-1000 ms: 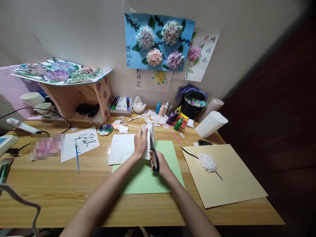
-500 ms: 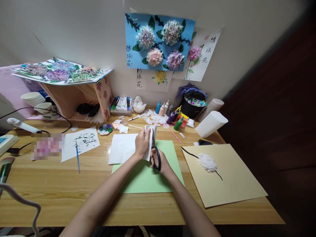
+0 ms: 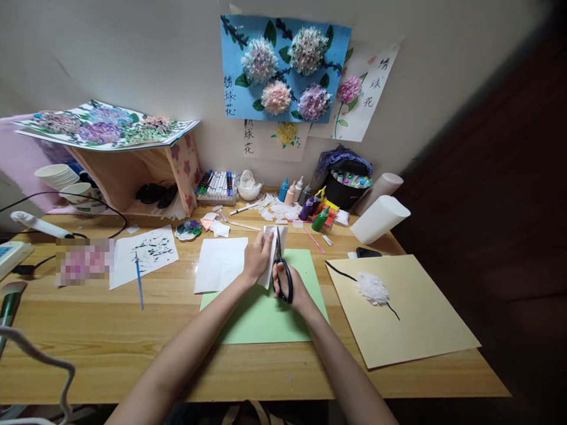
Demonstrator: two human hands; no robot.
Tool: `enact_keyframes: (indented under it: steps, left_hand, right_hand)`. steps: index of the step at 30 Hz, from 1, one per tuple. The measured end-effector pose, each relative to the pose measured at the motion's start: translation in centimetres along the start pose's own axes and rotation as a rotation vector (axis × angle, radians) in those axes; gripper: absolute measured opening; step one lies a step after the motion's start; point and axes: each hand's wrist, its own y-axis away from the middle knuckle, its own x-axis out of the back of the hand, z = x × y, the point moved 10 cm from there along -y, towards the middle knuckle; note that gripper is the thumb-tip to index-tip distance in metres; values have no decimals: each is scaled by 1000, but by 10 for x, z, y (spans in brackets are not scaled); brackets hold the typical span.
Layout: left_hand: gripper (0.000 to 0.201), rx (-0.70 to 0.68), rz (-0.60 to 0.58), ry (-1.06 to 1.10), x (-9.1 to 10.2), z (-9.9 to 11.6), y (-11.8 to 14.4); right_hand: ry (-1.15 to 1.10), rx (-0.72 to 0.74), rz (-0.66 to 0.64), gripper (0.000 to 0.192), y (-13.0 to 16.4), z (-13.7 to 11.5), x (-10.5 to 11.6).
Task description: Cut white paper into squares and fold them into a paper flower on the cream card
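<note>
Folded white paper (image 3: 270,251) is held upright above the green sheet (image 3: 266,307), left hand (image 3: 257,260) pinching it; right hand (image 3: 290,289), grip clamped on black scissors (image 3: 281,268), cuts its edge.

— What have you got in your hands?
— Your left hand (image 3: 256,258) pinches a folded white paper (image 3: 270,254) upright; your right hand (image 3: 290,287) holds black scissors (image 3: 282,268) against its edge.
— And underneath?
— A green sheet (image 3: 266,307) flat on the tabletop (image 3: 110,330), a tan sheet (image 3: 411,319) beside.
</note>
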Motion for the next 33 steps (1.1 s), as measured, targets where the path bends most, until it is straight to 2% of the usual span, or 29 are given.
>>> enact_keyframes:
  steps: [6,11,13,15,18,22,25,28,31,33]
  left_hand:
    - [33,-13,-19,75,-3,4,2]
    - [37,-21,-79,185,-7,8,0]
    - [40,-33,-194,243,-15,10,-1]
    - [43,-40,-366,274,-27,14,0]
    - [47,-59,-585,252,-39,18,5]
    - [44,-101,-761,167,-40,23,11]
    - [40,-58,-889,173,-36,21,15]
    - [40,-17,-874,167,-21,16,9]
    - [39,15,-772,122,1,8,-6]
    - [39,34,-701,82,15,2,-15]
  right_hand:
    - [-45,-12,76,56,3,-2,6]
    - [-104,27,260,56,8,-15,22]
    - [-165,64,335,53,10,-22,32]
    - [-204,123,389,44,10,-29,42]
    - [-168,189,422,36,9,-34,52]
    - [-97,229,518,36,12,-35,65]
    - [-134,252,554,32,13,-36,68]
    - [-250,183,395,41,1,-30,54]
    - [-297,72,33,62,-5,-23,17]
    - [-263,39,-214,70,3,-22,-9]
